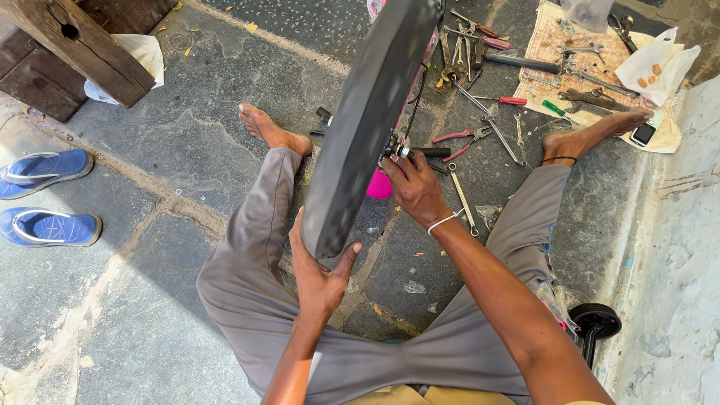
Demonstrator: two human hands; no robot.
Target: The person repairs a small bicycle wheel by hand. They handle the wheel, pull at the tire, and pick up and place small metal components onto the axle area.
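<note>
Gripping the wheel's [367, 120] lower rim at centre frame, my left hand [319, 274] steadies it while my right hand [412, 187] pinches the axle [401, 150]; slipping would drop it onto the 2 red-handled pliers [465, 139].

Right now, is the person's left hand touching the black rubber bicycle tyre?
Touching. The head view shows the left hand cupping the black rubber bicycle tyre at its lower edge, thumb and fingers either side.

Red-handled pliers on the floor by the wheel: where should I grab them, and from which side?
Take the red-handled pliers by the two red handles, which spread open toward the wheel. Come down from above on the handle end: they lie flat on the stone floor, and the jaw end points into the clutter of wrenches.
</note>
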